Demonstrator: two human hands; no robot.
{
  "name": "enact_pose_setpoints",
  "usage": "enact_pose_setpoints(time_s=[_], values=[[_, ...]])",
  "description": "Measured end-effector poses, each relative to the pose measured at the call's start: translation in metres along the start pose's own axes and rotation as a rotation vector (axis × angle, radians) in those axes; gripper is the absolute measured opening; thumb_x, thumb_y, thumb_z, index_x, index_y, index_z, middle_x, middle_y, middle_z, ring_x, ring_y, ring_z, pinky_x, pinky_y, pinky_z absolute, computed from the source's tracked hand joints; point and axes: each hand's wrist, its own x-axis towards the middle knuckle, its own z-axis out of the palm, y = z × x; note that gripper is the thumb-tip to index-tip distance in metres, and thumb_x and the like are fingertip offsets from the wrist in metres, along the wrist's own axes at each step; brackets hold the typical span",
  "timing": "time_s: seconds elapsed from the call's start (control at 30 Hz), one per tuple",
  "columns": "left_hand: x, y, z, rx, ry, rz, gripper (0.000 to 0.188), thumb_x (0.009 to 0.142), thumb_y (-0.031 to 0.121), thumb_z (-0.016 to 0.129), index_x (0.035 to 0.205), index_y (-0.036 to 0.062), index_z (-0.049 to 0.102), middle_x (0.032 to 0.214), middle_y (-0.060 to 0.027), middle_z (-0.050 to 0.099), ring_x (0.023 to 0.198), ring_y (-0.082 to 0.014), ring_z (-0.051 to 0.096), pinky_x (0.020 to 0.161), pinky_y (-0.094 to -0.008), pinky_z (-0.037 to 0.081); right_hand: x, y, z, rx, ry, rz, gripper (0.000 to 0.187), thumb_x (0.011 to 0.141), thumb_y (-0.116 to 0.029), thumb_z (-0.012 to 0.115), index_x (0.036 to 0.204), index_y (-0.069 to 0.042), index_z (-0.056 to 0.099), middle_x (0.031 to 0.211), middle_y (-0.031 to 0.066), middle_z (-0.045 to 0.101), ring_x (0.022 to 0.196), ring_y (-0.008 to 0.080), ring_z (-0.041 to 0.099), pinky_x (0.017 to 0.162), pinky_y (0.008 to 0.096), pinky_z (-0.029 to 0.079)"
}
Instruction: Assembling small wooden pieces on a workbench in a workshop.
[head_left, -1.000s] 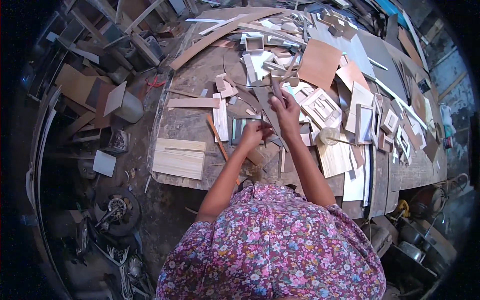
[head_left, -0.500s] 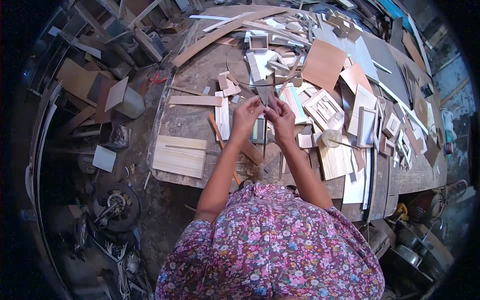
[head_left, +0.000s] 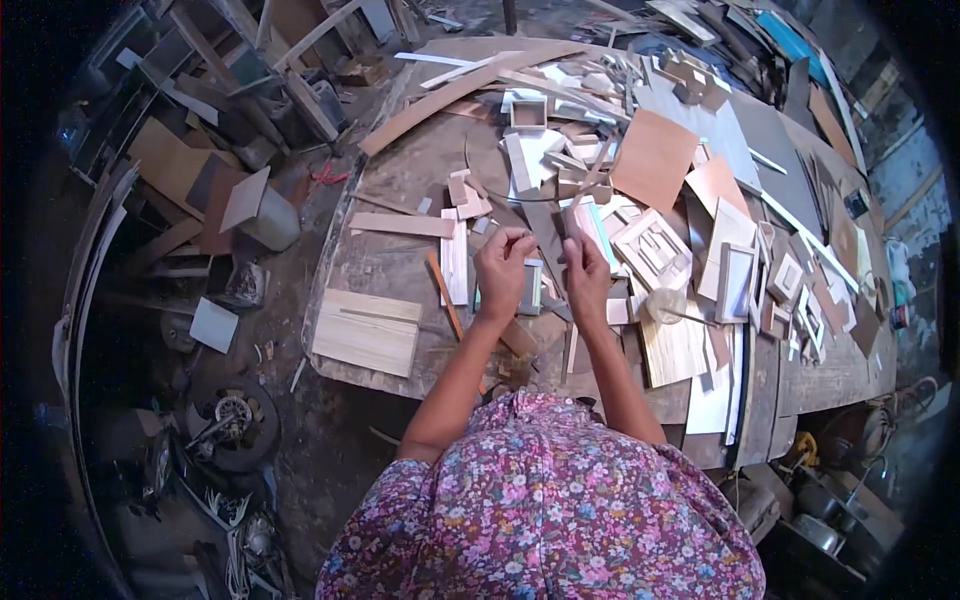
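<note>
Left hand [head_left: 503, 272] pinched, right hand [head_left: 588, 280] curled, apart above the workbench [head_left: 390, 265], presumably held clear of surrounding wood offcuts [head_left: 403, 224]; cannot tell whether either grips anything.

Left tabletop [head_left: 388, 264] passable; pale frame [head_left: 632, 238], cup [head_left: 667, 306] obstruct beside right hand [head_left: 588, 280].

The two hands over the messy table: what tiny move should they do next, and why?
Perhaps the left hand should move a little toward the right hand: there's a gap between them, and the left fingers look pinched together. I can't tell whether they hold anything.
</note>
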Motion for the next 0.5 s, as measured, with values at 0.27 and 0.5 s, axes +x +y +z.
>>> enact_pose_setpoints(time_s=[0.27, 0.5], values=[[0.003, 0.013, -0.004, 0.306, 0.014, 0.281, 0.003, 0.078, 0.000, 0.052, 0.079, -0.0012, 0.054, 0.068, -0.0098, 0.055, 0.060, -0.0199, 0.056, 0.055, -0.0298, 0.043, -0.028, -0.053, 0.017, -0.366, 0.001, -0.546, 0.030, 0.086, -0.011, 0.047, 0.113, 0.001, 0.050, 0.082, 0.0131, 0.060, 0.066, 0.0127, 0.053, 0.060, 0.0262, 0.043], [-0.009, 0.014, -0.004, 0.484, 0.015, 0.409, 0.002, 0.076, -0.001, 0.050, 0.075, -0.0021, 0.051, 0.071, -0.0161, 0.050, 0.066, -0.0338, 0.050, 0.057, -0.0387, 0.040, -0.030, -0.043, 0.024, -0.503, -0.035, -0.528, 0.036, 0.081, -0.011, 0.051, 0.116, -0.004, 0.049, 0.075, 0.0228, 0.055, 0.064, 0.0350, 0.055, 0.056, 0.0405, 0.042]])
